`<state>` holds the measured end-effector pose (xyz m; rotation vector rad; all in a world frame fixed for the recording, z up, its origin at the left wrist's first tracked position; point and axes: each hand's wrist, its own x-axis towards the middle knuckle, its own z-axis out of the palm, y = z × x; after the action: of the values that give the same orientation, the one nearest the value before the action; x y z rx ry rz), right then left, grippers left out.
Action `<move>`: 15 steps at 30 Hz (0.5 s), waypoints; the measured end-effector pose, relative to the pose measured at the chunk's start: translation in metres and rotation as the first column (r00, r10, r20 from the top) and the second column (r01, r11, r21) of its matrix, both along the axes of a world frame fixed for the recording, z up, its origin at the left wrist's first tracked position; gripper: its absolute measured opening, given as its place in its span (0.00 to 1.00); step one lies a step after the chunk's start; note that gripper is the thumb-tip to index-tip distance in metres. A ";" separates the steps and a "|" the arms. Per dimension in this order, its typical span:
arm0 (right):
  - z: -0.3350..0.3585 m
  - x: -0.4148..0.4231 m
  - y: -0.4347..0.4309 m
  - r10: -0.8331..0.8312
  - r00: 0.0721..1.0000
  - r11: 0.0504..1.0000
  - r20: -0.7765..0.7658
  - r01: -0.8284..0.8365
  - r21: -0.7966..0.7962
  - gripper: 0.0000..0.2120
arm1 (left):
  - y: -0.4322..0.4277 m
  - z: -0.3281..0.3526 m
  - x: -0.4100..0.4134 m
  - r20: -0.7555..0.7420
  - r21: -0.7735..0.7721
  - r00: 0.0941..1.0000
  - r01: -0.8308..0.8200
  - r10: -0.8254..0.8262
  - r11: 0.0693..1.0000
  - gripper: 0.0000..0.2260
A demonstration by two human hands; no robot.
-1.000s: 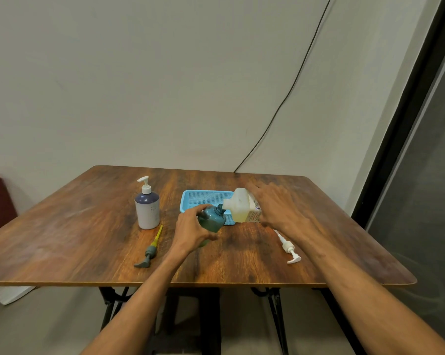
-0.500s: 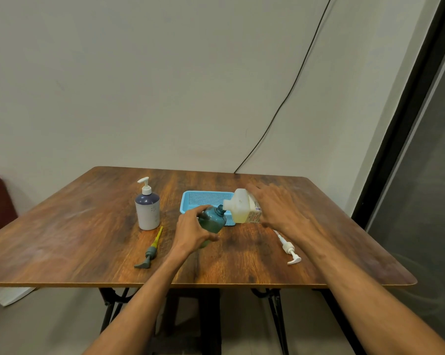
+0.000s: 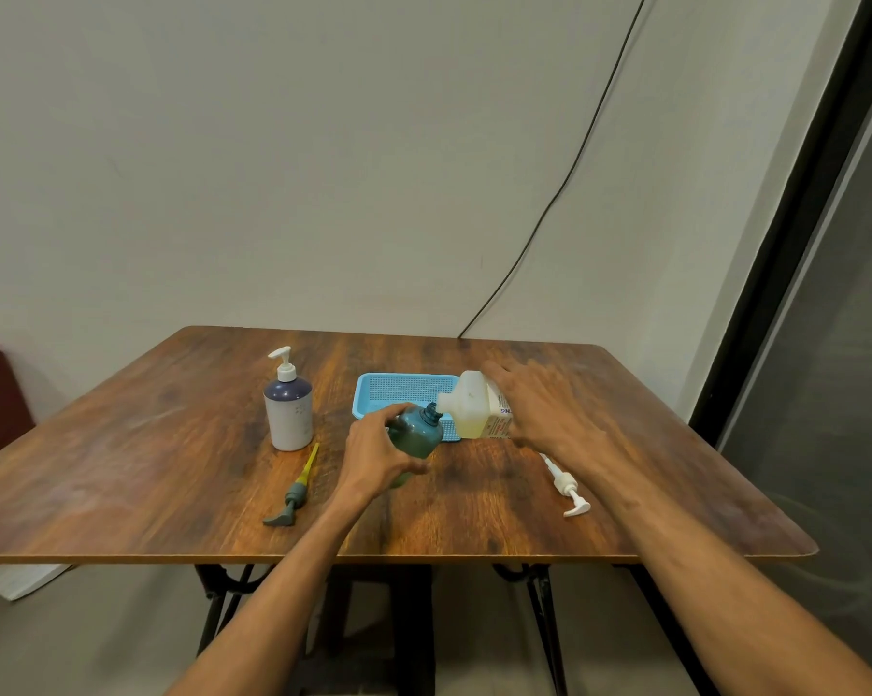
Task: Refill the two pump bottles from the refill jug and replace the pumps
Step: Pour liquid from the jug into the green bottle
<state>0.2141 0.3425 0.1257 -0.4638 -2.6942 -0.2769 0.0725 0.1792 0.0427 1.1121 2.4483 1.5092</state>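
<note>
- Head view: the left hand point(image 3: 373, 454) grips a dark teal plastic bottle point(image 3: 420, 433), fingers and thumb curled round its body. The bottle has no pump and leans to the right.
- The right hand point(image 3: 541, 409) holds a translucent white plastic refill jug point(image 3: 469, 406) tipped on its side. Its fingers lie stretched and slightly spread over the jug's far end. They are blurred, so I cannot tell how the thumb sits.
- The jug's spout meets the teal bottle's open neck, and pale yellow liquid shows in the jug's lower half.
- Both vessels are over the middle of the brown wooden table point(image 3: 122, 469), just in front of a light blue perforated plastic basket point(image 3: 398, 391).
- A white bottle with a navy shoulder point(image 3: 289, 414) stands upright to the left, its white pump on.
- A grey-teal pump with a yellow tube point(image 3: 295, 489) lies beside the left forearm.
- A white pump point(image 3: 567, 487) lies near the right forearm.
</note>
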 end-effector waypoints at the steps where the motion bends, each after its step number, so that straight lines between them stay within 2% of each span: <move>1: -0.001 0.000 0.000 0.000 1.000 1.000 -0.003 0.000 0.001 0.31 | 0.000 -0.001 0.000 -0.001 -0.006 1.000 -0.004 0.004 1.000 0.37; 15: -0.007 -0.002 0.004 -0.008 1.000 1.000 0.030 0.008 -0.009 0.36 | 0.001 -0.008 -0.004 0.006 0.001 1.000 0.004 -0.004 1.000 0.36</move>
<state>0.2117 0.3465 0.1184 -0.4769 -2.7248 -0.2756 0.0687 0.1806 0.0350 1.1100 2.4398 1.5107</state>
